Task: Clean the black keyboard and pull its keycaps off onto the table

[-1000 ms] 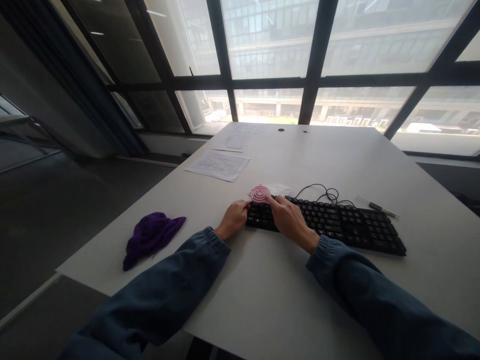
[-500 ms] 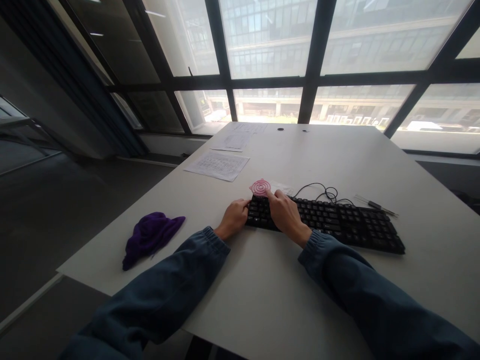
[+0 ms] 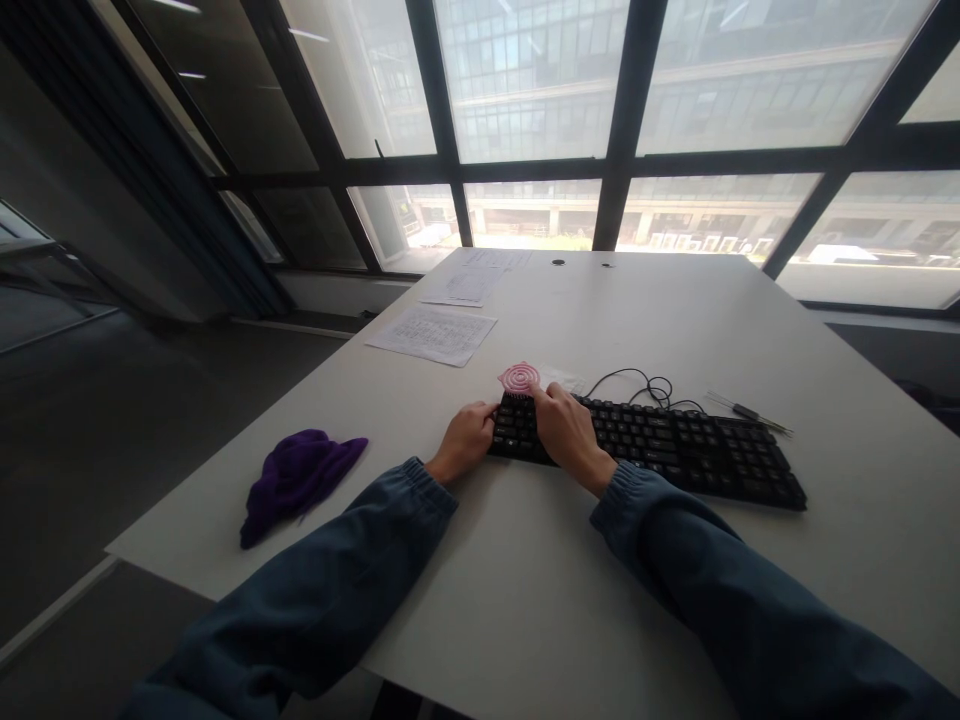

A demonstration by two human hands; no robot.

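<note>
Pink brush (image 3: 519, 378) has moved toward twelve, over the far edge of the keyboard (image 3: 660, 432) | we pinch it in our right hand (image 3: 564, 425), the nearer, brush at its eleven | keyboard's long axis nine-to-three | our left hand (image 3: 466, 438) curls round its nine-o'clock end

Papers (image 3: 433, 335) and a purple cloth (image 3: 300, 482) lie on the white table (image 3: 645, 320).

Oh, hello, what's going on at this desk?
A person's right hand holds a round pink brush, bristles down, at the far left corner of a black keyboard. The left hand is at the keyboard's left end. A crumpled purple cloth lies off to the left, and sheets of paper lie farther back on the white table.
</note>
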